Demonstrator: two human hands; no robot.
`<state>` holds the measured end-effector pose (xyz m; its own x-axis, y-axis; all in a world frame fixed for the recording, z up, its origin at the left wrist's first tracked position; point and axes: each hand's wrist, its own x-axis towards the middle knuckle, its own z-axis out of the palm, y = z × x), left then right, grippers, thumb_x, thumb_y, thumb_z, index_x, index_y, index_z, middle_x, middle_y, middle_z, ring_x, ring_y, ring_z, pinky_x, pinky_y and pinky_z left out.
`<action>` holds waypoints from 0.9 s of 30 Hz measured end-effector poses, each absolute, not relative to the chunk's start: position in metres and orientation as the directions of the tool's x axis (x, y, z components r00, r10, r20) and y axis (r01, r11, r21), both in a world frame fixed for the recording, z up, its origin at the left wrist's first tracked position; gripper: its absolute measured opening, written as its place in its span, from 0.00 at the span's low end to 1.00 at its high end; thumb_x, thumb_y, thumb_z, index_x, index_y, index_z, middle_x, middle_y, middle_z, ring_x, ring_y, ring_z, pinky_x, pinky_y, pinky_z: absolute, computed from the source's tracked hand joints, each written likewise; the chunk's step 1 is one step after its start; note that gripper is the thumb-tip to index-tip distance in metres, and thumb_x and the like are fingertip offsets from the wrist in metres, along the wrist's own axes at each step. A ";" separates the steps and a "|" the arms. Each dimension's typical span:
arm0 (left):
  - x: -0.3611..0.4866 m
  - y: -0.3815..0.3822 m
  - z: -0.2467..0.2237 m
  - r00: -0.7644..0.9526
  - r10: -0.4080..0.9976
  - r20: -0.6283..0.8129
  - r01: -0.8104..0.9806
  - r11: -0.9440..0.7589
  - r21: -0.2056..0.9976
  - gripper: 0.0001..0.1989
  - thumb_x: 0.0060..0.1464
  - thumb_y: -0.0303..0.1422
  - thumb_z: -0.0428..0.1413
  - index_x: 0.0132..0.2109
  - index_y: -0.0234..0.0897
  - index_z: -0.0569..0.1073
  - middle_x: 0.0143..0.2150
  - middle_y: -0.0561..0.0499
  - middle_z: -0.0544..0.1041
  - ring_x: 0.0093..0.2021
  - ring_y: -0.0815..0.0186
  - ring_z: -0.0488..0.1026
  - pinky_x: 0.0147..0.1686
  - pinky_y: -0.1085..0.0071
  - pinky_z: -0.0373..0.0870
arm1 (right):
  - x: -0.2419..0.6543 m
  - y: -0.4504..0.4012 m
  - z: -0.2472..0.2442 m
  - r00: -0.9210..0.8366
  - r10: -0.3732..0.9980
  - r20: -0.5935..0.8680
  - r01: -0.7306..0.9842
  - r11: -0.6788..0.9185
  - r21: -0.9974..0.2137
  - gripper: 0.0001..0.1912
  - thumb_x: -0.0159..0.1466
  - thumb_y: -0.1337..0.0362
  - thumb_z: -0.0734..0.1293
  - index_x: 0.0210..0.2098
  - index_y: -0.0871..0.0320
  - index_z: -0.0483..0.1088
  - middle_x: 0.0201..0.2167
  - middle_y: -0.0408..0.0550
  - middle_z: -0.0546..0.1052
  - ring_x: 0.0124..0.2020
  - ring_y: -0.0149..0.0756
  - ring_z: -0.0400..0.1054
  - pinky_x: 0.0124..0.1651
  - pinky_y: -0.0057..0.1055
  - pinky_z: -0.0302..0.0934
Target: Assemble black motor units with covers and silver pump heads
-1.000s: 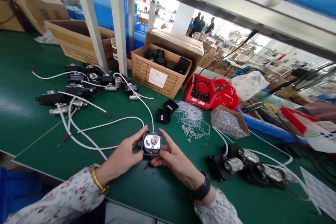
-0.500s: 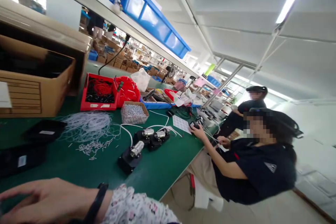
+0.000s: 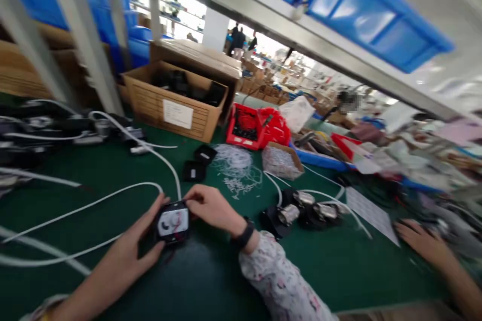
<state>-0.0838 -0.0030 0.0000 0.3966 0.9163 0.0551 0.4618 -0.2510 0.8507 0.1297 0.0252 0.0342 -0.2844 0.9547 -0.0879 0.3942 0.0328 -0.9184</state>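
A small black square housing [image 3: 173, 222] with a white inside and thin red wires sits between my hands over the green table. My left hand [image 3: 137, 246] grips its left side, fingers at the upper corner and thumb at the lower one. At the upper right corner, the bent fingers of my right hand [image 3: 209, 208] close on the housing's edge; their tips are partly hidden. A white cable [image 3: 171, 168] rises from the top of the housing and loops away to the left. Two black covers [image 3: 195, 171] with labels lie beyond my right hand.
Several black units with silver cylinders [image 3: 289, 214] lie right of my right arm. Behind are thin white tubes [image 3: 233, 160], a box of small parts [image 3: 280, 162], a red bin [image 3: 244, 128] and a cardboard box [image 3: 171, 105]. A co-worker's hand [image 3: 424, 243] rests at the right.
My view has swung left and down toward the table. Both my hands and the black housing are now in view; earlier only one hand and sleeve showed at the lower left.
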 end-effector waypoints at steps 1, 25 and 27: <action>-0.089 -0.006 0.007 0.426 0.905 0.017 0.469 -0.237 0.851 0.35 0.55 0.39 0.49 0.67 0.40 0.45 0.66 0.50 0.55 0.63 0.56 0.57 0.62 0.53 0.51 | 0.131 0.029 0.037 -0.333 0.938 -0.091 0.378 0.044 -0.925 0.07 0.59 0.71 0.61 0.35 0.59 0.70 0.27 0.41 0.72 0.27 0.29 0.67 0.29 0.23 0.61; -0.095 0.023 -0.009 0.527 0.824 0.206 0.151 -0.329 0.932 0.28 0.46 0.40 0.61 0.53 0.40 0.66 0.58 0.43 0.65 0.57 0.56 0.64 0.56 0.66 0.60 | 0.101 0.081 0.072 -0.617 0.739 -0.270 0.685 0.334 -0.647 0.11 0.47 0.72 0.59 0.26 0.57 0.71 0.25 0.44 0.74 0.28 0.31 0.65 0.30 0.26 0.55; -0.095 0.025 -0.014 0.526 0.824 0.212 0.131 -0.324 0.937 0.28 0.48 0.47 0.58 0.54 0.40 0.67 0.57 0.43 0.66 0.56 0.56 0.65 0.56 0.65 0.60 | 0.111 0.082 0.061 -0.630 0.718 -0.294 0.668 0.309 -0.677 0.11 0.47 0.69 0.60 0.28 0.55 0.72 0.27 0.46 0.75 0.29 0.34 0.67 0.32 0.27 0.58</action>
<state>-0.0950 0.0252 -0.0143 0.5258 0.8238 0.2119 0.1305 -0.3243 0.9369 0.1105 0.0823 0.0614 -0.6304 0.7183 -0.2942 0.6680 0.3090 -0.6770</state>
